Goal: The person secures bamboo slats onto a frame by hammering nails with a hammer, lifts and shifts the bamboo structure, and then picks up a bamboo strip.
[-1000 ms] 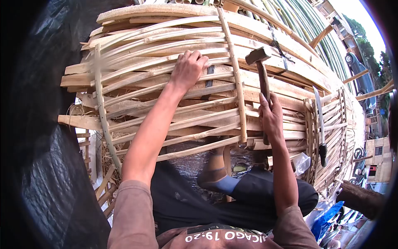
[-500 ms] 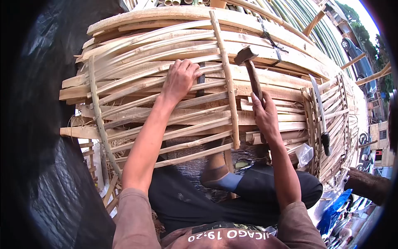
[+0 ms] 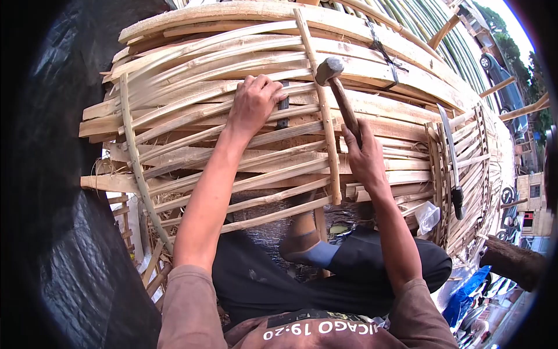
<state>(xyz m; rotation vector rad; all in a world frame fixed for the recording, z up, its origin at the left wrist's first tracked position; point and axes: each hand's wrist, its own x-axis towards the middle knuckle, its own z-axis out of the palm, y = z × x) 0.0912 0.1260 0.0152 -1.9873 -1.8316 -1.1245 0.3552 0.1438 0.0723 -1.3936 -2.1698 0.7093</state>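
Observation:
A slatted frame of split bamboo point(image 3: 335, 168) lies across my lap and the stacked wood, its thin slats running between two crosspieces. My left hand point(image 3: 251, 103) is closed around one of its slats, near the middle. In my right hand point(image 3: 367, 156) is a hammer point(image 3: 344, 106), gripped by its wooden handle. The metal head is over the right crosspiece; whether it touches the wood I cannot tell. Under the frame, just right of my left hand, a dark strip point(image 3: 283, 106) shows between the slats.
Long sawn planks point(image 3: 378, 119) are stacked beneath the frame, tied with a black strap point(image 3: 385, 52). At the right, a long knife point(image 3: 451, 157) with a black handle rests by another slatted frame point(image 3: 440, 180). A clear plastic bag point(image 3: 428, 216) lies nearby. Black sheeting point(image 3: 81, 256) hangs at left.
The hammer and my right hand have moved left, bringing the hammer head from beside the right crosspiece to over it. My left hand keeps its place on the slat.

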